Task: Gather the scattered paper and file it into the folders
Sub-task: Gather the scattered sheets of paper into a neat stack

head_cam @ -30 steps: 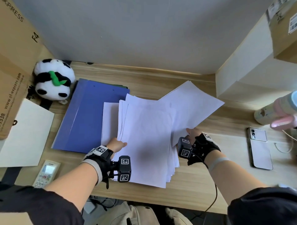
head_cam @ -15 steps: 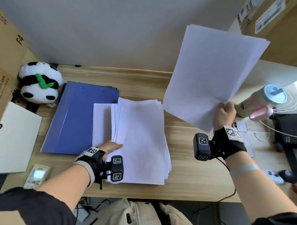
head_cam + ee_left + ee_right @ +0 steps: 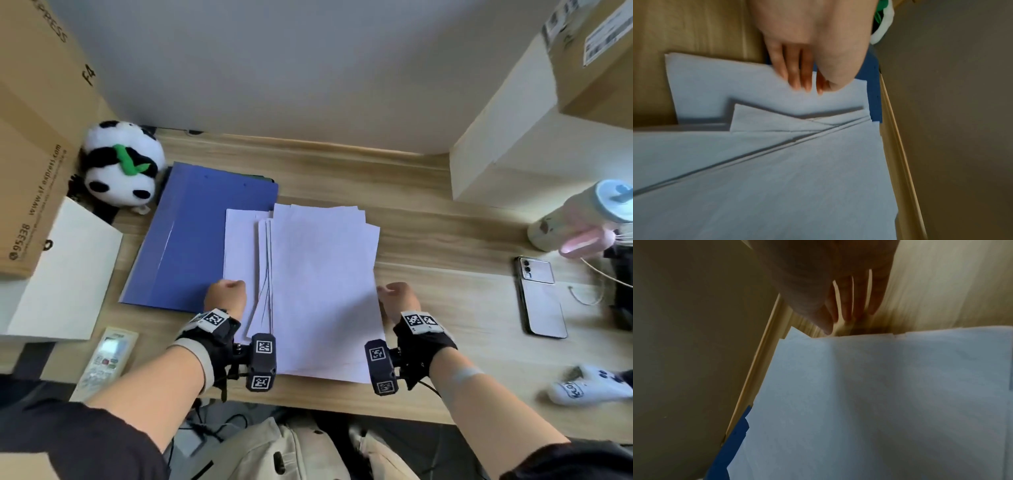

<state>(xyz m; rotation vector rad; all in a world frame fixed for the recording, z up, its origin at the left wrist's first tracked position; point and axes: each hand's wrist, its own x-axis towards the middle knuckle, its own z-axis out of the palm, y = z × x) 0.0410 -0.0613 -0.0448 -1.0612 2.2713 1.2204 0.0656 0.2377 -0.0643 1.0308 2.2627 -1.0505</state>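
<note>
A loose stack of white paper [image 3: 322,291] lies in the middle of the wooden desk [image 3: 445,246], with its left sheets overlapping a closed blue folder [image 3: 202,240]. My left hand [image 3: 226,296] rests at the stack's left side; in the left wrist view its straight fingers [image 3: 797,76] touch a lower sheet [image 3: 719,84] that sticks out of the stack. My right hand [image 3: 399,299] is at the stack's right edge. In the right wrist view its straight fingers [image 3: 846,305] point down at the wood just beside the paper [image 3: 879,386]. Neither hand grips anything.
A panda plush [image 3: 120,164] and a cardboard box [image 3: 34,137] stand at the back left, with a white board [image 3: 65,274] and a remote [image 3: 106,356] nearer me. On the right are a phone [image 3: 541,298], a bottle [image 3: 582,219] and a pale box [image 3: 513,137].
My right hand held sheets up in the air half a second ago; they now lie on the stack, released, and the hand has dropped to its right edge. The left hand has hardly moved.
</note>
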